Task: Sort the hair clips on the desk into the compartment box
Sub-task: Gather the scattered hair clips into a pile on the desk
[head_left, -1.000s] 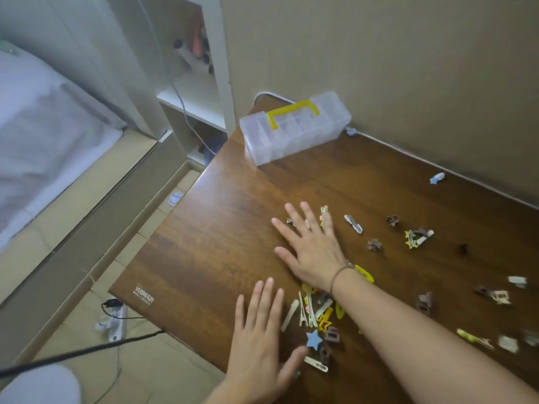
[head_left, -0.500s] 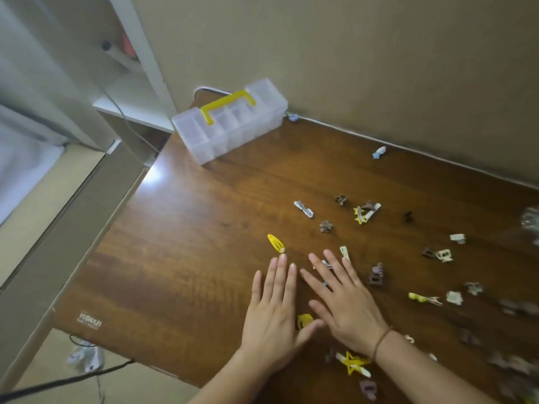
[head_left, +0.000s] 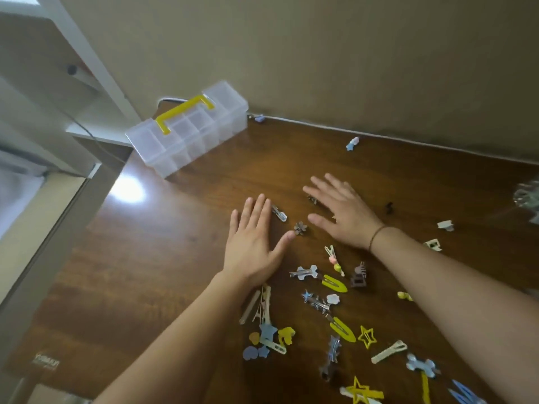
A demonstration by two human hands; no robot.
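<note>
Both hands have been carried forward across the dark wooden desk (head_left: 180,258) since half a second ago, from the near pile towards the middle of the top. Left hand (head_left: 253,243): laid flat, fingers straight and together, nothing grasped; a small silver clip (head_left: 279,213) lies just beside its fingertips. Right hand (head_left: 341,214): flat, fingers spread and released, nothing seen held; a small brown flower clip (head_left: 300,228) sits between the two thumbs. The flat palms are judged to be placed for raking strays together. Assorted hair clips (head_left: 335,310), yellow, blue, white and silver, are scattered near the forearms. The clear plastic compartment box with yellow handle (head_left: 189,132) stands at the far left corner, lid apparently down, well apart from the clips.
</note>
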